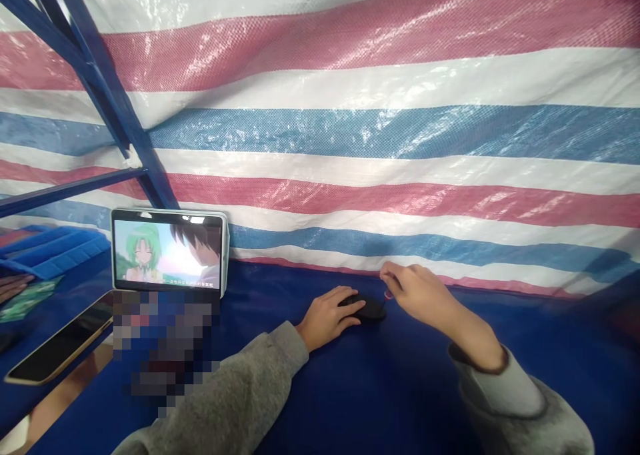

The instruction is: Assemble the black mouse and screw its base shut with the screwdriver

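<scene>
On the dark blue table lies a flat black object (373, 309), rounded at its right end. My left hand (333, 315) rests on its left part with the fingers spread over it. Just above and to the right of the object is my right hand (413, 291), its thumb and forefinger pinched together. A small pink loop (389, 295) shows below those fingertips, near the black object's right end. Whether the fingertips hold the loop or something thinner is too small to tell.
A tablet (167, 251) showing a cartoon stands at the left. Beside it lie a phone (63, 338) and a blue tray (55, 251). Another person's hand (15, 287) is at the far left edge. Blue metal bars (107, 101) and a striped sheet (350, 131) rise behind the table.
</scene>
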A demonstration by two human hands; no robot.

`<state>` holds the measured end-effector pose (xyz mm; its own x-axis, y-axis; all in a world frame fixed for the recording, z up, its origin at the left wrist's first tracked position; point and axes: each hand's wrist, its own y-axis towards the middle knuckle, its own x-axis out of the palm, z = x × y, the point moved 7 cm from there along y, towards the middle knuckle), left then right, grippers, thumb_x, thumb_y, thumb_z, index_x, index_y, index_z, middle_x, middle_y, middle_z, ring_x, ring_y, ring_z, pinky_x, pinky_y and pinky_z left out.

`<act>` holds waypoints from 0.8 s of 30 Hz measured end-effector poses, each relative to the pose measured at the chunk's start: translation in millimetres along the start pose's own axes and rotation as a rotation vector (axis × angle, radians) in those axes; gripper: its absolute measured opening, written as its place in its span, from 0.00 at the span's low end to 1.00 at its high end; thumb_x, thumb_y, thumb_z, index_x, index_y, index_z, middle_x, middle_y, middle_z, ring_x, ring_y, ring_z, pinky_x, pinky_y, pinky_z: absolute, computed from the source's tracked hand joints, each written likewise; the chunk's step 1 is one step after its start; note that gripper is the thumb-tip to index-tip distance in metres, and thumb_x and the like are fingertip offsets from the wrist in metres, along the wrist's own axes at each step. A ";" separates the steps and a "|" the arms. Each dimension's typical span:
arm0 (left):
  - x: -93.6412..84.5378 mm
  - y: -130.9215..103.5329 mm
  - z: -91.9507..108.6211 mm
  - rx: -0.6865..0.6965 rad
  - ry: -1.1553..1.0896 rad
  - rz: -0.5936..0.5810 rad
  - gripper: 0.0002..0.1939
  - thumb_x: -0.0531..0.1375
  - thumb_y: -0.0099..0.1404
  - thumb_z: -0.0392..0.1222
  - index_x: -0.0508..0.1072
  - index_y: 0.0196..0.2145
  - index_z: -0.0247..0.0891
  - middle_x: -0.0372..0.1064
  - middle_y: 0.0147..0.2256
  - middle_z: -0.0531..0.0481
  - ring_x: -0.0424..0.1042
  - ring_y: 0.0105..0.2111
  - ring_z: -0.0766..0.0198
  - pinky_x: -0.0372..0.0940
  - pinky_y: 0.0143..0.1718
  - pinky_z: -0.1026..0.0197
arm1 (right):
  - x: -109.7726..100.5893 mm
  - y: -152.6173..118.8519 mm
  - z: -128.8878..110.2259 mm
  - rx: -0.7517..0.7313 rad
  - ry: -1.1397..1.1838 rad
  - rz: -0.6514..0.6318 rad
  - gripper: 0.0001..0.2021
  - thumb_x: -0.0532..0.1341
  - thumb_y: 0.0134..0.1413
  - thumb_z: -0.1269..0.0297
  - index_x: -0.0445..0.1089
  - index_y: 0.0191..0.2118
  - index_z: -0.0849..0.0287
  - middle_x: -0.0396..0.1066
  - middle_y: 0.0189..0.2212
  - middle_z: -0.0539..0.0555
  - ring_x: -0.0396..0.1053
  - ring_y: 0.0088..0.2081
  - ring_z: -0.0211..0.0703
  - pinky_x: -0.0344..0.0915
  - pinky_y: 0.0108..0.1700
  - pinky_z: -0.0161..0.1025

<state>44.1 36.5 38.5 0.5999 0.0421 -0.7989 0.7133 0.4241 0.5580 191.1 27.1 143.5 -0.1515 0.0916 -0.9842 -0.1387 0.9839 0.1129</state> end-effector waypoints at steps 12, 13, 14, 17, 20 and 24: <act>-0.3 0.6 0.7 -0.006 0.009 -0.004 0.18 0.55 0.70 0.50 0.70 0.55 0.44 0.66 0.56 0.46 0.65 0.57 0.55 0.64 0.58 0.51 | -1.6 -0.2 -2.7 0.005 -0.007 0.024 0.13 0.49 0.64 0.62 0.71 0.36 0.55 0.75 0.25 0.52 0.72 0.31 0.45 0.56 0.34 0.37; -0.3 0.5 0.6 -0.005 0.010 -0.004 0.18 0.55 0.71 0.50 0.70 0.55 0.44 0.66 0.56 0.46 0.65 0.57 0.55 0.64 0.58 0.51 | -1.5 -0.1 -2.7 0.004 -0.015 0.025 0.14 0.49 0.64 0.61 0.71 0.36 0.55 0.75 0.26 0.52 0.72 0.31 0.45 0.56 0.35 0.37; -0.3 0.4 0.6 -0.004 0.012 -0.003 0.18 0.55 0.71 0.50 0.70 0.55 0.44 0.66 0.56 0.46 0.65 0.57 0.55 0.64 0.58 0.51 | -1.6 0.0 -2.7 0.005 -0.023 0.026 0.14 0.49 0.64 0.60 0.71 0.37 0.55 0.75 0.26 0.52 0.72 0.32 0.46 0.56 0.35 0.38; -0.8 0.2 0.6 -0.003 0.014 -0.001 0.18 0.55 0.70 0.50 0.70 0.56 0.45 0.65 0.56 0.47 0.65 0.57 0.56 0.64 0.58 0.51 | -1.9 0.4 -1.6 0.028 -0.052 0.028 0.15 0.49 0.65 0.58 0.72 0.38 0.55 0.76 0.26 0.53 0.73 0.33 0.47 0.57 0.35 0.38; -0.7 0.4 0.7 -0.005 0.013 -0.008 0.19 0.55 0.70 0.50 0.70 0.56 0.44 0.65 0.56 0.47 0.64 0.58 0.56 0.64 0.58 0.51 | -1.4 1.0 0.2 0.048 -0.064 0.026 0.16 0.49 0.65 0.57 0.73 0.38 0.54 0.76 0.25 0.52 0.73 0.33 0.48 0.57 0.35 0.39; -0.1 0.7 0.8 -0.001 0.015 -0.006 0.18 0.55 0.70 0.50 0.70 0.55 0.44 0.65 0.56 0.46 0.64 0.58 0.55 0.64 0.59 0.50 | -1.0 1.5 1.6 0.046 -0.064 0.036 0.17 0.48 0.65 0.57 0.73 0.39 0.54 0.76 0.26 0.53 0.73 0.33 0.48 0.57 0.34 0.39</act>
<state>44.8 36.1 39.2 0.5901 0.0534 -0.8055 0.7163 0.4257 0.5529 192.6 28.8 144.4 -0.0922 0.1352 -0.9865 -0.0890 0.9857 0.1434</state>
